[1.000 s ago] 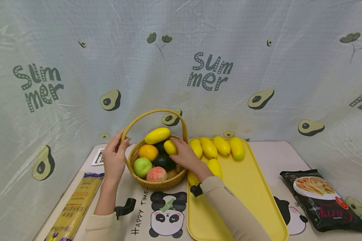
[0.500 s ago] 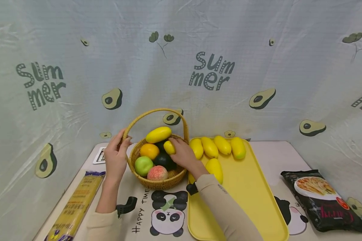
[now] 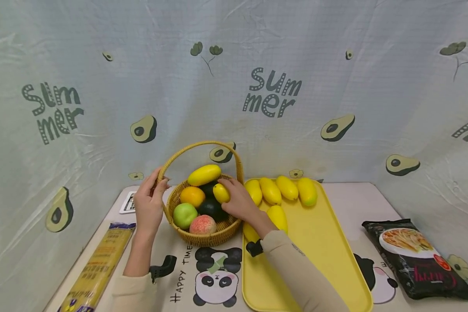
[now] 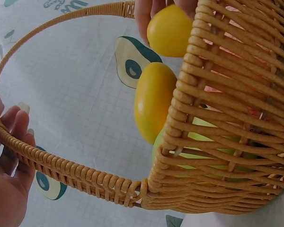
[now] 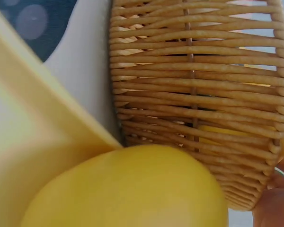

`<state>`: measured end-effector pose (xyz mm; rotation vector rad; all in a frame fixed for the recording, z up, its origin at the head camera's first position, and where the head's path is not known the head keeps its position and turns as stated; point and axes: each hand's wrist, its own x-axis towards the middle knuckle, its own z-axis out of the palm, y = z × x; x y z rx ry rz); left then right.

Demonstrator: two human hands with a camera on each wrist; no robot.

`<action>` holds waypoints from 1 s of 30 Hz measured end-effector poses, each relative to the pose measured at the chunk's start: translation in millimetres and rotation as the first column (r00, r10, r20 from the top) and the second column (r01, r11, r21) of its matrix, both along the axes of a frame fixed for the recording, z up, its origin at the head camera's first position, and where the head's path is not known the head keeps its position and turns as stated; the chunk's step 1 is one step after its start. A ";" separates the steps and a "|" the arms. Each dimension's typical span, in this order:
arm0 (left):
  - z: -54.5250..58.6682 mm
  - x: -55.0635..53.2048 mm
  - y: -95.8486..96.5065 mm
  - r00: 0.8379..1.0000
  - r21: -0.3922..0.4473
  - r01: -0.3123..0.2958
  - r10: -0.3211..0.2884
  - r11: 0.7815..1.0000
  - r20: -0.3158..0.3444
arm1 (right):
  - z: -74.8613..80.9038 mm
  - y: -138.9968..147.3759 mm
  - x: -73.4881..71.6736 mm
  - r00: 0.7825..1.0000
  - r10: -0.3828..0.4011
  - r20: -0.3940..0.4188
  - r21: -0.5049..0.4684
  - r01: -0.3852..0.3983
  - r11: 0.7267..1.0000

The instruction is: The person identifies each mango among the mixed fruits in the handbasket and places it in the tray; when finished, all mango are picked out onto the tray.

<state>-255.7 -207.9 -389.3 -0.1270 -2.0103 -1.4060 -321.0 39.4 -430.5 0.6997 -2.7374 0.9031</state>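
A wicker basket with a tall arched handle stands left of the yellow tray. My left hand holds the left side of that handle; in the left wrist view its fingers and thumb wrap it. Over the basket's right part, my right hand grips a yellow mango, its palm side hidden. Another mango lies across the back of the basket. Below it sit an orange, a green apple, a peach and dark green fruit, partly covered.
Several mangoes lie on the yellow tray, mostly along its far and left edges. A pack of spaghetti is at the left, a black curry noodle bag at the right. A patterned curtain hangs behind.
The mango in my right hand has turned slightly, with its tip now facing more toward the head camera. My left hand keeps its hold on the handle.
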 end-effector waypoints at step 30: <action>-1.0 0.2 1.4 1.000 0.004 -0.001 0.001 1.000 -0.008 | 15.9 59.8 60.0 0.987 0.044 -0.154 -0.236 -0.080 0.969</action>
